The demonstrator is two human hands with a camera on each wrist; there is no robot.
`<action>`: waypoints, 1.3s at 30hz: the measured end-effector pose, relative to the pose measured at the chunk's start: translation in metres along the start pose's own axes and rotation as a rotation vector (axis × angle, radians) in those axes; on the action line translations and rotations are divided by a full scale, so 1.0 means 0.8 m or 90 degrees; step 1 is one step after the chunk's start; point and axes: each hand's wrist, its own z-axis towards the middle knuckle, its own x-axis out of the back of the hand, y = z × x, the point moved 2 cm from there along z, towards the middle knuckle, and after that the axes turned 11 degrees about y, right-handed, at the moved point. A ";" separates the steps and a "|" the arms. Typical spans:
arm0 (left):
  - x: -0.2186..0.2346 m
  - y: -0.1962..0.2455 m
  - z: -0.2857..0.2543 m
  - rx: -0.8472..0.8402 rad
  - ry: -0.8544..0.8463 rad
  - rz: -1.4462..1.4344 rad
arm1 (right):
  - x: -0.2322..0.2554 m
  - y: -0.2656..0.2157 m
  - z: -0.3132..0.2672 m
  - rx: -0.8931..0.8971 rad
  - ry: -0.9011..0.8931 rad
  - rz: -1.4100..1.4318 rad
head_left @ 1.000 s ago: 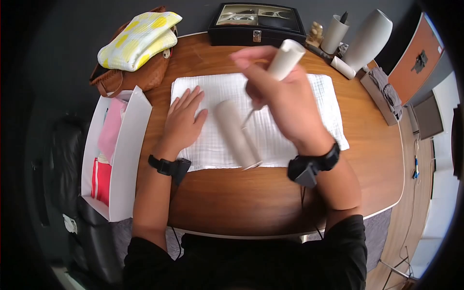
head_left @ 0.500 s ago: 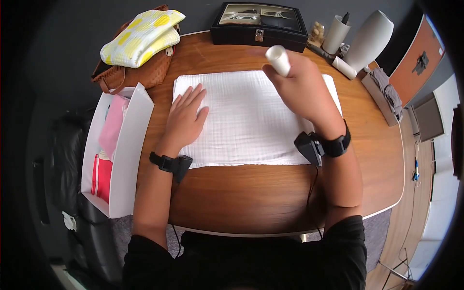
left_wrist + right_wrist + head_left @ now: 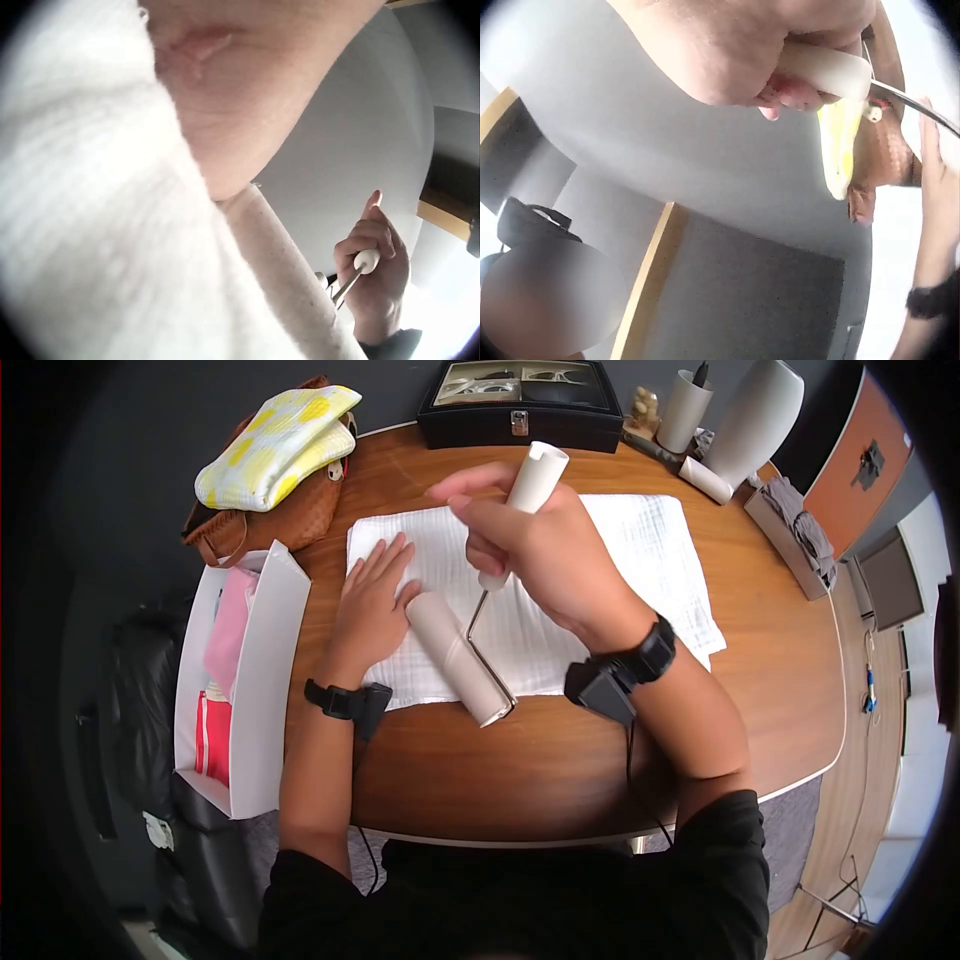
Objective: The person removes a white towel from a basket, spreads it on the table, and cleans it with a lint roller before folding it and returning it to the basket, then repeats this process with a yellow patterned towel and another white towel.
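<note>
My right hand (image 3: 545, 555) grips the white handle (image 3: 537, 478) of a lint roller (image 3: 458, 658), its index finger stretched out to the left. The roller's pale sleeve lies slantwise over the cloth, its near end reaching past the front edge. A thin metal rod links sleeve and handle. My left hand (image 3: 372, 605) rests flat on the left side of the white cloth (image 3: 640, 575), its thumb right by the sleeve's far end. From the left wrist, the sleeve (image 3: 289, 277) shows close beside that hand's palm (image 3: 247, 112).
A white box (image 3: 270, 690) of folded pink and red fabric stands left. Behind it, a yellow-and-white cloth (image 3: 280, 445) tops a brown bag (image 3: 290, 525). A black glasses case (image 3: 520, 420) is at the back; a grey vase (image 3: 755, 425) and a small roll (image 3: 706, 481) stand back right.
The lint roller, hidden behind my right hand half a second ago, now shows at the cloth's left front. My right hand has shifted left; the left hand keeps its place.
</note>
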 end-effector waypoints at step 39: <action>0.003 0.002 -0.001 0.026 -0.031 0.003 | 0.079 -0.058 0.024 0.175 0.045 -0.295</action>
